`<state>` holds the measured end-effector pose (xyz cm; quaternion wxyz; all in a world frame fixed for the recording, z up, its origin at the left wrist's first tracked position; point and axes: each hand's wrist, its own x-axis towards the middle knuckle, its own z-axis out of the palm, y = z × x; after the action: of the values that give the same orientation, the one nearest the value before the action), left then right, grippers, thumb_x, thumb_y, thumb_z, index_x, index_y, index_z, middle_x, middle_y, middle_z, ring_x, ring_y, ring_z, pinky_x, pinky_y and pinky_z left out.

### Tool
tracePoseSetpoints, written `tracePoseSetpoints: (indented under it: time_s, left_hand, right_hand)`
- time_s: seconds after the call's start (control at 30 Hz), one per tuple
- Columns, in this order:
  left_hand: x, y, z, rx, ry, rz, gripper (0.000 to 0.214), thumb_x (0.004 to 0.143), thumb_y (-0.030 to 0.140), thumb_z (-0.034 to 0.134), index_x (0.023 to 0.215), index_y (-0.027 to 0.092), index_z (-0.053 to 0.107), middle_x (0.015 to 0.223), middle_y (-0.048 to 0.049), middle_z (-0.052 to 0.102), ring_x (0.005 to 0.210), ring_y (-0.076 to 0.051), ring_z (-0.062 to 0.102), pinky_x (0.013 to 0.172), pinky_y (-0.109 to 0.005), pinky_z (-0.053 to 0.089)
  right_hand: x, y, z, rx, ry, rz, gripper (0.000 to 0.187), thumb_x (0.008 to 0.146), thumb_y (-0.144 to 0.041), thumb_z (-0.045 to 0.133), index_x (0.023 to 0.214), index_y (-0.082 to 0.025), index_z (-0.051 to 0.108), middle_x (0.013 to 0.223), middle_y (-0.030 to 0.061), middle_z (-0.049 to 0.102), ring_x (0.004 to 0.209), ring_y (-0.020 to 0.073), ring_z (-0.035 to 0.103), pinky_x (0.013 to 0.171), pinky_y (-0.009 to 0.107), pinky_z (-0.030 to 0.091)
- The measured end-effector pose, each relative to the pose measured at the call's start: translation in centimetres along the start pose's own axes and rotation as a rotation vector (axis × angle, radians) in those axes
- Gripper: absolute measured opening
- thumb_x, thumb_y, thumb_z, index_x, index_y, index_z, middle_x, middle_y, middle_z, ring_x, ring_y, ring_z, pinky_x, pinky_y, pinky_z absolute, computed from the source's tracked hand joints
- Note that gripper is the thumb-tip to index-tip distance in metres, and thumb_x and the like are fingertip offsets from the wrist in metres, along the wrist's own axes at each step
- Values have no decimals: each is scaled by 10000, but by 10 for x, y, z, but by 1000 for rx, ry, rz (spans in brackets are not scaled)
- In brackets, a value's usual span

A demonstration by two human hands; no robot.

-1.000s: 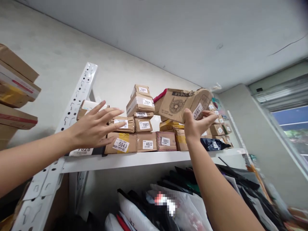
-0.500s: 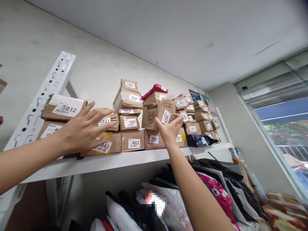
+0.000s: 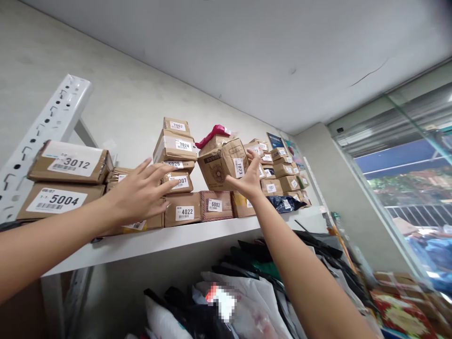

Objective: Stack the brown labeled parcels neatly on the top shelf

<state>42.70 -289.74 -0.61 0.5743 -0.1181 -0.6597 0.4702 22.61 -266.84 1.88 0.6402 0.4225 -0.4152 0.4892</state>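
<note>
My right hand (image 3: 249,180) grips a brown cardboard box (image 3: 214,170) labelled 1023 by its right side, thumb at the front and fingers at the edge. The box is tilted above the box labelled 6002 (image 3: 221,212). A bright pink package (image 3: 215,133) lies behind it on another carton. My left hand (image 3: 143,192) is spread open, palm toward the shelf, in front of the stack with the boxes 5026 (image 3: 187,166) and 4022 (image 3: 173,202). It holds nothing, and whether it touches a box I cannot tell.
A white shelf board (image 3: 141,247) carries the stacked cartons, including 3012 (image 3: 67,160) and 5004 (image 3: 92,192) at left. Its perforated upright (image 3: 52,122) stands at the left end. Soft parcel bags (image 3: 263,292) fill the level below. More boxes (image 3: 395,278) sit low at right.
The 1023 box has tipped over to the left, with my right hand still on it. My left hand has shifted right along the boxes. The view has turned slightly right.
</note>
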Motion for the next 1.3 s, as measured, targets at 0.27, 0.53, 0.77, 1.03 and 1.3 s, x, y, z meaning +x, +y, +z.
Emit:
tracePoseSetpoints:
  time_s: [0.27,0.53,0.77,1.03,1.3]
  left_hand:
    - [51,16,26,-12,-124,-206,550,831,433,509,1323,187,517,1446,-212,375,1357,-413,272,1095,-643,186]
    - [103,-2,35,-184,-108,-951,1029,631,748,543,1421,131,311,1503,-324,132,1351,-560,102,922,-748,284]
    - [127,-10,40,-323,-90,-1241,1151,430,693,679,1391,161,335,1341,-306,357,1117,-516,415,671,-597,486]
    - [131,-13,41,-236,-179,-1223,1188,423,723,667,1413,176,305,1347,-289,337,1046,-483,479,673,-544,492]
    - [143,-34,59,-147,-40,-1199,1264,345,831,599,1377,134,387,1316,-310,400,1061,-545,452,741,-732,404]
  right_hand:
    - [1,3,-32,-196,-173,-426,846,548,-278,729,1277,-232,303,1249,135,408,1180,327,411,1009,548,390]
    - [-16,13,-31,-272,-323,-808,813,610,-280,684,1303,-295,259,1334,143,337,1228,373,378,988,593,401]
    - [0,24,-11,-281,-514,-879,830,622,-298,684,1313,-240,229,1388,190,370,1302,355,337,1073,633,264]
    - [23,40,6,-312,-610,-892,966,603,-455,727,1380,-173,227,1328,204,389,1230,380,385,1032,601,348]
    - [20,43,27,-377,-645,-705,1051,562,-407,764,1436,-137,245,1323,193,419,1175,380,418,1028,563,357]
